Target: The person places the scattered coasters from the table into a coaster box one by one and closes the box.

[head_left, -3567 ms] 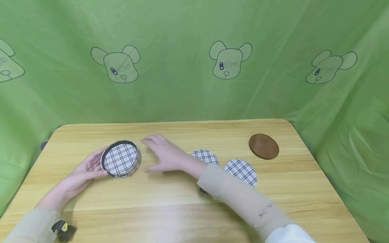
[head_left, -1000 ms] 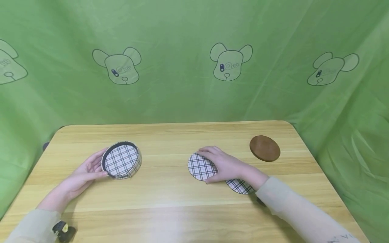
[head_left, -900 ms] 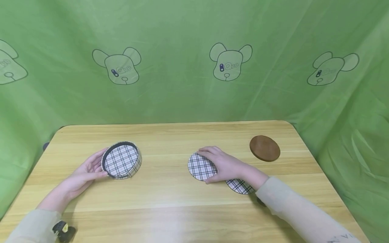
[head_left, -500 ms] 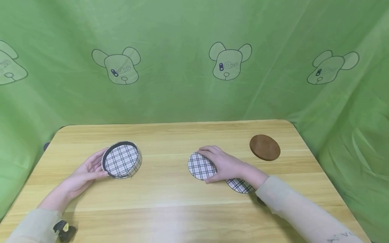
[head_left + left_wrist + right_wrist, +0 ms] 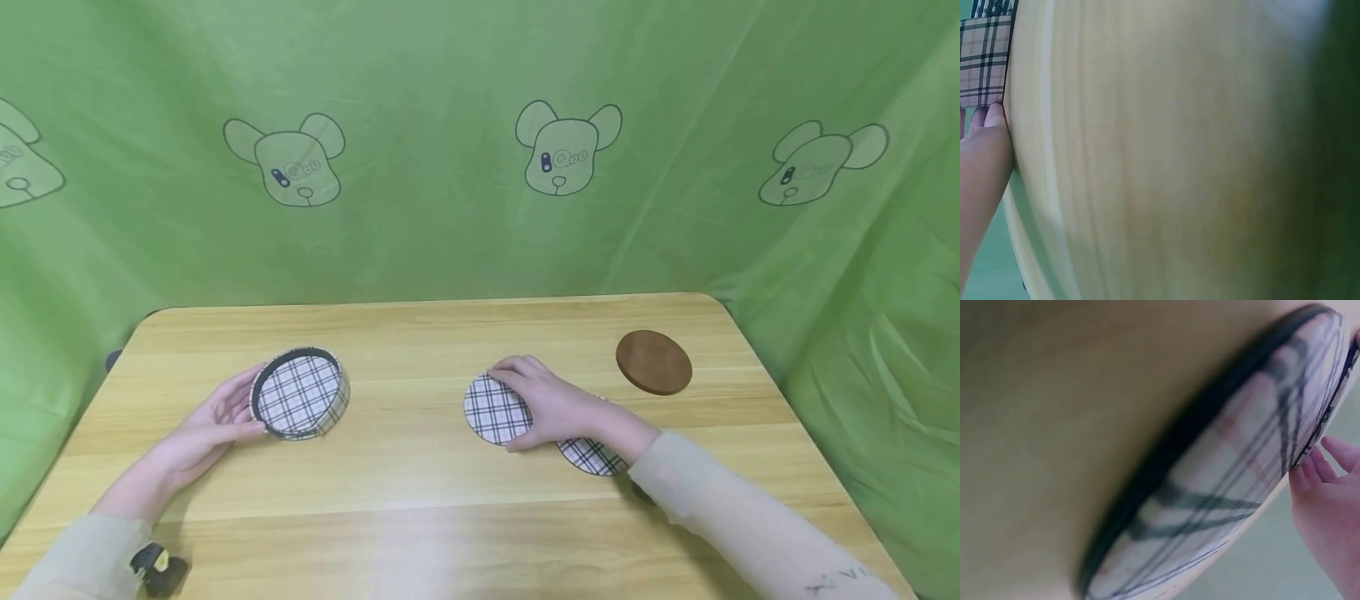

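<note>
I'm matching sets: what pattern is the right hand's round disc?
The round disc is plaid, dark on white; clearest in head view.

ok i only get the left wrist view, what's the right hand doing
Observer: The right hand holds a plaid disc at its edge.
Operator: any more discs like that
Observer: Yes, the head view shows a second plaid disc, partly hidden, just to the right of the held one.
Operator: and any disc that isn't plaid
Observer: One: a plain brown disc lies on the table, toward the far right corner.
</note>
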A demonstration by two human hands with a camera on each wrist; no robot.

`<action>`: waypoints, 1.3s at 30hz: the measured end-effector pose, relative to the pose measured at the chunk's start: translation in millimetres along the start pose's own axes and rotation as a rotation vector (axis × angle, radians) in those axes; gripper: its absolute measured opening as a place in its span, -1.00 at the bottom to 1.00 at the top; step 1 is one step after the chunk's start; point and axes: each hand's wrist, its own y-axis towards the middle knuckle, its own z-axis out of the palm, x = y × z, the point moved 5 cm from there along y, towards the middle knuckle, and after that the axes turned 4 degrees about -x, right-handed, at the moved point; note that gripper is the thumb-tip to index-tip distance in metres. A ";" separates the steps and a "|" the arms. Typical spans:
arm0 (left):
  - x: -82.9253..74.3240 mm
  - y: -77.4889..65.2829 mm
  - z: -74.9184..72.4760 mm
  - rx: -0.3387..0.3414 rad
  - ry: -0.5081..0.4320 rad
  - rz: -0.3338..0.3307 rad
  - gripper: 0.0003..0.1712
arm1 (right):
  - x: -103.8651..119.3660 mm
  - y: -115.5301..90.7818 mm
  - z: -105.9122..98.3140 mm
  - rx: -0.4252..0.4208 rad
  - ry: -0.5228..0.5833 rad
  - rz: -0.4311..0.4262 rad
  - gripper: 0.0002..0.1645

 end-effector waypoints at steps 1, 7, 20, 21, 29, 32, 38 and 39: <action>0.2 -0.2 -0.2 -0.001 0.000 0.000 0.08 | 1.1 0.3 -0.5 0.002 0.001 0.002 0.34; 0.6 -0.6 -0.4 -0.001 -0.005 0.007 0.08 | 2.8 2.3 -1.0 0.010 -0.010 0.002 0.36; 0.3 -0.5 0.1 0.006 -0.012 0.016 0.09 | 8.3 9.2 -4.2 0.024 -0.056 -0.013 0.38; 0.2 -0.3 0.2 0.007 -0.013 0.018 0.09 | 9.1 9.8 -4.6 0.025 -0.061 -0.015 0.38; -1.3 1.4 1.0 0.015 -0.016 0.032 0.08 | 13.7 15.2 -5.3 0.017 -0.079 -0.029 0.38; -1.1 1.2 1.1 0.017 -0.023 0.036 0.07 | 15.2 18.1 -5.2 0.020 -0.075 -0.030 0.37; -0.2 0.7 0.9 0.019 -0.027 0.041 0.06 | 19.4 25.5 -6.2 0.019 -0.073 -0.032 0.41; -0.1 0.6 0.8 0.018 -0.026 0.040 0.06 | 20.3 26.8 -6.4 0.018 -0.072 -0.033 0.42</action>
